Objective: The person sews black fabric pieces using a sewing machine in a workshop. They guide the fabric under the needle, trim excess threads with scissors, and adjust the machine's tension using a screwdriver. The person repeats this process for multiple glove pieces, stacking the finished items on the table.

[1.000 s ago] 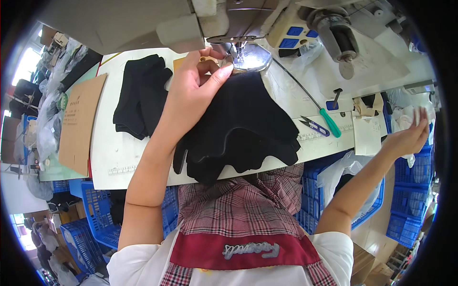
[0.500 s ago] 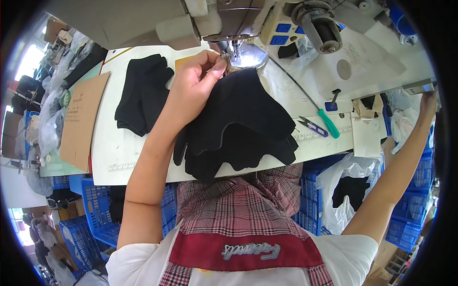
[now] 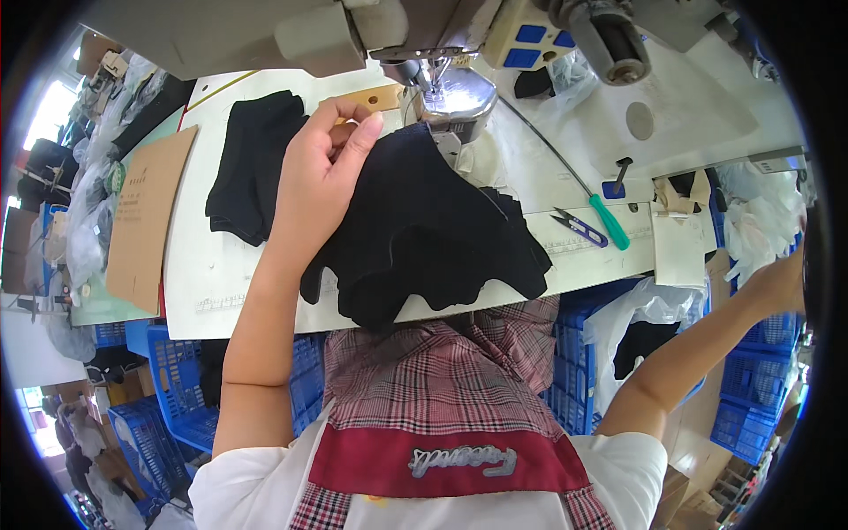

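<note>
My left hand [image 3: 320,177] is over the left part of a dark piece of cloth [image 3: 424,221]. Its thumb and forefinger tips come together in a loose pinch. Whatever is between them, if anything, is too small to make out. The black cloth has a scalloped lower edge and lies in layers across the table's front, its upper corner just below the lit needle area of a sewing machine [image 3: 433,79]. My right hand [image 3: 782,281] is far out at the right rim, partly cut off, its fingers hidden.
More folded black cloth [image 3: 252,168] lies left of my hand, beside a cardboard sheet [image 3: 150,221]. Purple thread snips [image 3: 580,228] and a green-handled screwdriver [image 3: 609,221] rest on the table's right. Blue crates [image 3: 751,389] and a plastic bag [image 3: 649,309] stand below.
My left hand has moved left, away from the needle, and the cloth's upper corner has shifted left too. My right hand has come lower at the right rim.
</note>
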Available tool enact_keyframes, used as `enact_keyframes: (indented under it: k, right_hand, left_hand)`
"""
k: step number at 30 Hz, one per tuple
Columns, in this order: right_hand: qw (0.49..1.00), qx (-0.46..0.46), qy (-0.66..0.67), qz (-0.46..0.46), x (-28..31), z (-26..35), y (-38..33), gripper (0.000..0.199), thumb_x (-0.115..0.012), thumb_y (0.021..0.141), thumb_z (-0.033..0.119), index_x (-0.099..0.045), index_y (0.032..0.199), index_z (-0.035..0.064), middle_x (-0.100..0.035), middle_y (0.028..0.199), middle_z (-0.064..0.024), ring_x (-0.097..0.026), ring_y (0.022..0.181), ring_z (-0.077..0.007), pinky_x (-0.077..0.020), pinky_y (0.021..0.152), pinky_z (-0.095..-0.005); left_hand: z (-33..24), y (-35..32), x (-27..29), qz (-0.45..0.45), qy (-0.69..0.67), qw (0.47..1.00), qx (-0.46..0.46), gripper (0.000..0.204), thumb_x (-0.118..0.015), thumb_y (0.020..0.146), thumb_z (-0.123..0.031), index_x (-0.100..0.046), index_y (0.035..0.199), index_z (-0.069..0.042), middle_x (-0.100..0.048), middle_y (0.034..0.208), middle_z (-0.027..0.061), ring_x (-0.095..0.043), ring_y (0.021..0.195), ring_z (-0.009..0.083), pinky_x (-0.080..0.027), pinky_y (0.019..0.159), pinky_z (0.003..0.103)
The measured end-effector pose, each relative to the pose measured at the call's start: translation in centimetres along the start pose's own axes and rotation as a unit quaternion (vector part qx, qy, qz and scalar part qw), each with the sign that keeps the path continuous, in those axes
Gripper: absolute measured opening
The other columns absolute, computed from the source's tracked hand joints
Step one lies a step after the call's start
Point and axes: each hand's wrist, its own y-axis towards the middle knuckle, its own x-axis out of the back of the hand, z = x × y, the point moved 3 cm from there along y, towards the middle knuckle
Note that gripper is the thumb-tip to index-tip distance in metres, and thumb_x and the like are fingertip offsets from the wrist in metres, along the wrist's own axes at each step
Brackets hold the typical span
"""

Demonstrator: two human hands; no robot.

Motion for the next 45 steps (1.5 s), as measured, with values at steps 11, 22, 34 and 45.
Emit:
enact_keyframes:
  k: [11, 22, 34, 45]
  right_hand:
    - [0.853, 0.399, 0.197, 0.272, -9.5, 19.1, -20.4, 0.035, -0.061, 0.073, 0.008, -0.068, 0.106, -0.0023, -0.063, 0.117, -0.0158, -0.063, 0.107, -0.0311, -0.0526, 0.092, -0.0387]
    - [0.883, 0.388, 0.207, 0.165, -10.7, 19.3, -19.1, 0.033, -0.063, 0.066, 0.007, -0.07, 0.097, -0.0015, -0.066, 0.104, -0.0119, -0.065, 0.092, -0.0263, -0.0551, 0.082, -0.0351]
    - [0.885, 0.371, 0.171, 0.222, -12.3, 19.7, -19.3, 0.043, -0.065, 0.067, 0.01, -0.067, 0.109, 0.0019, -0.06, 0.11, -0.0112, -0.061, 0.098, -0.0265, -0.052, 0.08, -0.0363]
    - [0.887, 0.367, 0.179, 0.214, -12.8, 19.9, -19.4, 0.044, -0.065, 0.064, 0.012, -0.067, 0.106, 0.0002, -0.06, 0.109, -0.0127, -0.06, 0.099, -0.0289, -0.0515, 0.081, -0.0382]
  left_hand:
    - [-2.1, 0.2, -2.8, 0.044, -0.088, 0.993, 0.067, 0.026, -0.065, 0.093, -0.023, -0.056, 0.081, -0.002, -0.051, 0.065, -0.0058, -0.041, 0.061, 0.0002, -0.034, 0.056, 0.019]
    - [-2.4, 0.2, -1.2, 0.102, -0.176, 0.976, 0.079, 0.02, -0.061, 0.095, -0.019, -0.06, 0.085, -0.002, -0.052, 0.074, -0.0081, -0.042, 0.069, -0.0009, -0.035, 0.062, 0.017]
    - [-2.1, 2.2, -1.7, 0.068, -0.165, 0.979, 0.098, 0.018, -0.062, 0.09, -0.017, -0.064, 0.088, 0.0, -0.059, 0.076, -0.0032, -0.05, 0.071, 0.0023, -0.04, 0.067, 0.019]
    - [-1.8, 2.6, -1.5, 0.072, -0.185, 0.976, 0.094, 0.016, -0.062, 0.088, -0.016, -0.065, 0.086, 0.0, -0.06, 0.075, -0.0029, -0.051, 0.07, 0.0025, -0.041, 0.065, 0.019]
